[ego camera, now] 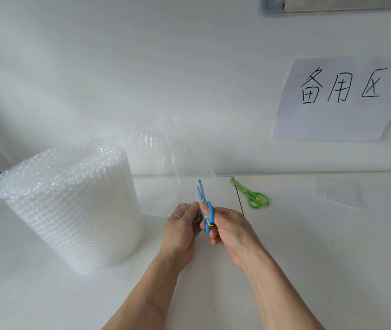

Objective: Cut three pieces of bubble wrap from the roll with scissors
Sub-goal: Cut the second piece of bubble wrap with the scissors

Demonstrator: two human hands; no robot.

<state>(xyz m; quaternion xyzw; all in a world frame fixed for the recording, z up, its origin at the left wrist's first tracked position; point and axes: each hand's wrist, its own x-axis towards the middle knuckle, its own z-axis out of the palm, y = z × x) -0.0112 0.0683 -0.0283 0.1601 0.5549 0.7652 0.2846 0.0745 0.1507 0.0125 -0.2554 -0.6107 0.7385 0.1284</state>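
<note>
A big roll of bubble wrap stands upright on the white table at the left. Its loose sheet curls out to the right, behind my hands. My left hand pinches the sheet's lower edge. My right hand grips blue scissors by the handles. The blades point up and stand slightly apart against the sheet's edge. A cut piece of bubble wrap lies flat on the table at the right.
Green scissors lie on the table right of my hands, next to a seam between two table tops. A paper sign with handwritten characters hangs on the white wall behind.
</note>
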